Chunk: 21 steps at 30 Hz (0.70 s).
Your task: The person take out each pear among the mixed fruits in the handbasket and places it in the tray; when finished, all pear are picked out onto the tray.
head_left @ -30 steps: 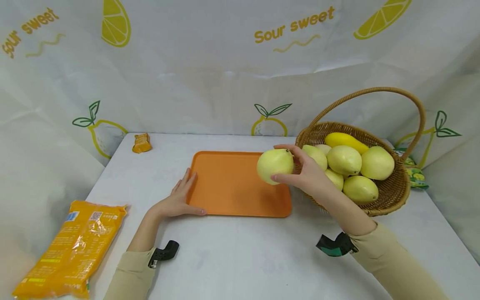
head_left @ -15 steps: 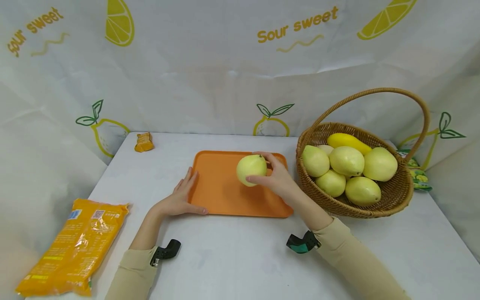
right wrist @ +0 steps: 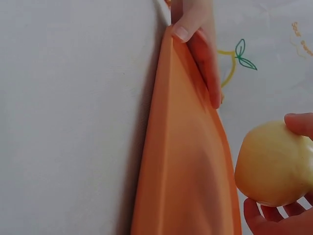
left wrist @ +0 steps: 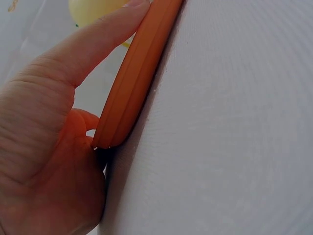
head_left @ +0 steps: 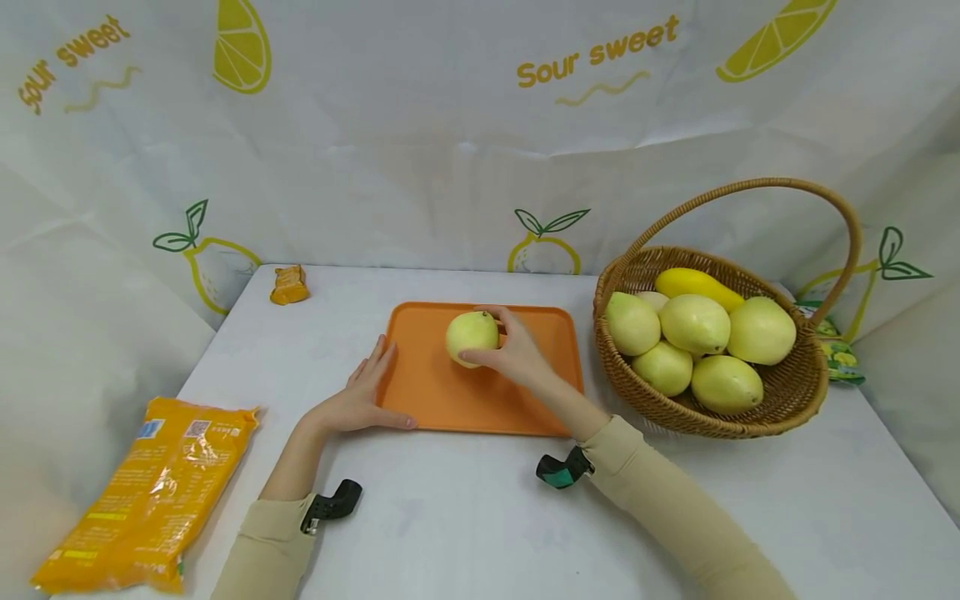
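In the head view my right hand (head_left: 519,357) grips a pale yellow-green pear (head_left: 469,338) over the orange tray (head_left: 487,410). The right wrist view shows fingers around the pear (right wrist: 271,164), which appears raised above the tray surface. My left hand (head_left: 354,407) rests at the tray's near left corner, fingers spread along the left side and thumb against the front edge. The left wrist view shows that thumb touching the rim of the tray (left wrist: 132,88).
At the right stands a wicker basket (head_left: 637,398) with a tall handle and several pale yellow fruits inside. Behind it lies a green packet (head_left: 842,360). An orange bag (head_left: 150,496) lies at the left, and a small orange packet (head_left: 289,285) at the back left.
My right hand has carried the pear leftward from beside the basket to over the middle of the tray. The left hand has stayed at the tray corner.
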Each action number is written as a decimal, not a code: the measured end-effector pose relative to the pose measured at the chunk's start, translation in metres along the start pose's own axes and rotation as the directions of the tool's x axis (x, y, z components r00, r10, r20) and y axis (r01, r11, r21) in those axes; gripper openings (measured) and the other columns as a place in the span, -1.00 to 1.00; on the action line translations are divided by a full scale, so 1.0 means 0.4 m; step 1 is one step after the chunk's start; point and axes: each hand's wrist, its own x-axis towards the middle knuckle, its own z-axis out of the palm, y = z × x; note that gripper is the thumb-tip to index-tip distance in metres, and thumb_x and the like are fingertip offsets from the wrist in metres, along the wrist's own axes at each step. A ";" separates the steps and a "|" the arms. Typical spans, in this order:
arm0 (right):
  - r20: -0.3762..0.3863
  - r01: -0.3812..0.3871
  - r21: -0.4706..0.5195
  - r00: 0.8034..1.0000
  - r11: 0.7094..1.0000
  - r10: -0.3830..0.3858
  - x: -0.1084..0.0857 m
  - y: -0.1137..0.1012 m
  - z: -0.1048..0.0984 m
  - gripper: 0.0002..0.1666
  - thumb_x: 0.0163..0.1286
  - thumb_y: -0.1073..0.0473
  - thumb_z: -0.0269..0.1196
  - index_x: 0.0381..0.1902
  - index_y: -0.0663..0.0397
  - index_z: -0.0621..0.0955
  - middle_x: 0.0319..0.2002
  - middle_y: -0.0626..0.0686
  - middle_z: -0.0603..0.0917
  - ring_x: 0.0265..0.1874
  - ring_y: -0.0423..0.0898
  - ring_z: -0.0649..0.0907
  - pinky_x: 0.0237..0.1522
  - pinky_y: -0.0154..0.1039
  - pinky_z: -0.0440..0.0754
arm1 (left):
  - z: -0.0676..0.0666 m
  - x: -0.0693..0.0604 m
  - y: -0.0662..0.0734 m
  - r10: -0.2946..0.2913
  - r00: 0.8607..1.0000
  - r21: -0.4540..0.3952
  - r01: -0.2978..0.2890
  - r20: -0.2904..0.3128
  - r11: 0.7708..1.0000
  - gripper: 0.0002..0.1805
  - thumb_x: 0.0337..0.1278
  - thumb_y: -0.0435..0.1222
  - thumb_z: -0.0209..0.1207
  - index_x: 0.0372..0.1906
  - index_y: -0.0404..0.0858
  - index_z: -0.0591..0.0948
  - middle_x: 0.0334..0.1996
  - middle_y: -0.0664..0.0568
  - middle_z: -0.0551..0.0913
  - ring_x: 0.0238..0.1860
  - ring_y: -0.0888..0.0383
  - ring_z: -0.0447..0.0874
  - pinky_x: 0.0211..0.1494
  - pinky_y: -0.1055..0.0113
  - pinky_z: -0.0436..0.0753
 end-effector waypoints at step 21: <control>-0.070 0.008 -0.079 0.997 0.997 -0.014 0.079 0.004 0.095 -0.11 0.07 0.10 0.51 0.34 0.07 0.39 0.26 0.12 0.46 0.18 0.04 0.47 0.21 -0.03 0.44 | -0.001 -0.002 0.007 -0.036 0.999 -0.006 0.036 0.018 0.999 0.39 -0.17 0.15 0.45 0.57 -0.16 -0.26 0.53 0.04 -0.54 0.49 -0.27 -0.48 0.40 -0.32 -0.26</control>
